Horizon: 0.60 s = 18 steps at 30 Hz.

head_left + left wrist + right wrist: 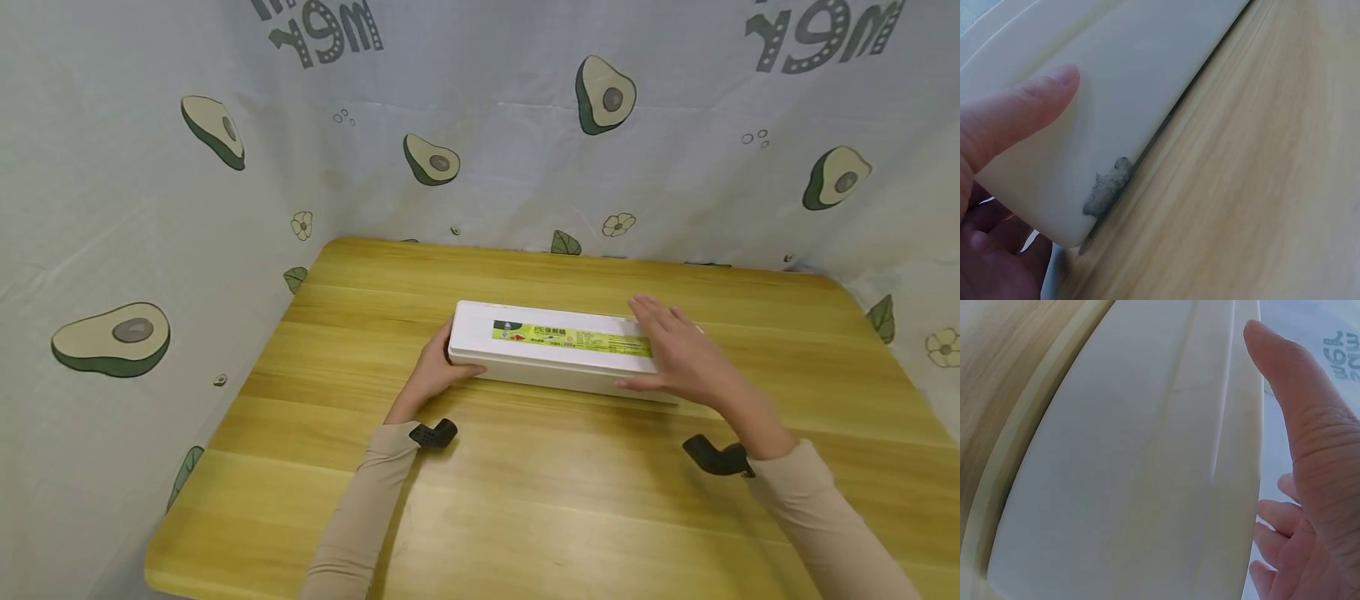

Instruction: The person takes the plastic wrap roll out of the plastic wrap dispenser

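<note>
A long white cling film box lies on the wooden table, with a yellow-green label along its top. My left hand grips its left end. In the left wrist view the thumb lies on the white side wall, which has a grey scuffed patch near the bottom corner; the other fingers go round the end. Over the box's right end is my right hand, its fingers fairly straight. The right wrist view shows the right thumb at the lid's edge; whether it presses there I cannot tell.
The wooden table has rounded corners and extends on all sides of the box. A pale curtain printed with avocados hangs behind it and at the sides. A black wrist device sits at the left cuff, another black device at the right.
</note>
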Motion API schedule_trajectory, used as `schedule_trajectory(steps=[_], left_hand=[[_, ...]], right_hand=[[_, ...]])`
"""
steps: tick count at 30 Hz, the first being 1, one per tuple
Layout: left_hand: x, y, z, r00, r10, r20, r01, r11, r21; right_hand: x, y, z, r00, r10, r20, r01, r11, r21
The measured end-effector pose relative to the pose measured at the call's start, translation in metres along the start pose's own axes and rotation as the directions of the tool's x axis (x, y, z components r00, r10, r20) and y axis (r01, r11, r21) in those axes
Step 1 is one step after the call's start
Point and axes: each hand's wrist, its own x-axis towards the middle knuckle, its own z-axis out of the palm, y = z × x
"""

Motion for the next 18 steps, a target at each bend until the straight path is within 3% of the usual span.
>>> schedule_trajectory(steps=[18], left_hand=[[0.002,-0.004,0.001,1.000,-0.015,-0.011,0.015,1.000,-0.001]], right_hand=[[0.016,-0.012,0.001,0.999,-0.024,0.023,0.023,0.999,0.040]])
